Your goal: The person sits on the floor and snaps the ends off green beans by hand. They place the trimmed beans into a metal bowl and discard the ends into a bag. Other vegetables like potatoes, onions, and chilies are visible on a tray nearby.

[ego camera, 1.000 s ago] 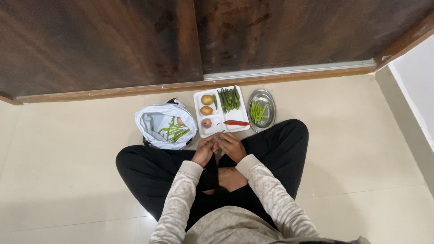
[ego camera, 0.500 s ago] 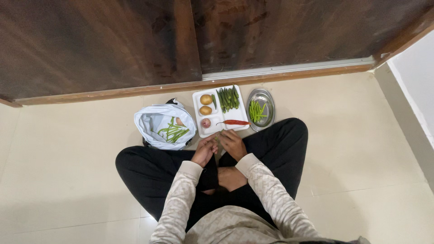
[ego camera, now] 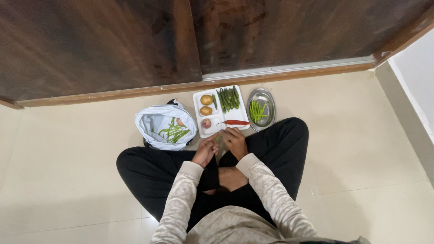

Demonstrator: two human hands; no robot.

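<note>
Both hands, left (ego camera: 205,150) and right (ego camera: 235,141), pinch a small green bean (ego camera: 219,136) between them at frame centre, just below the white tray (ego camera: 199,129). Since a second ago little has shifted; trimming looks ongoing. Steel plate (ego camera: 270,97) of beans sits right, bag (ego camera: 153,124) left, on the floor.

- Setting: a home, floor-level food prep.
- Cream tiled floor (ego camera: 81,171), dark wooden door (ego camera: 135,40) with threshold.
- White tray (ego camera: 199,110) of vegetables, steel plate (ego camera: 270,97) on floor.
</note>
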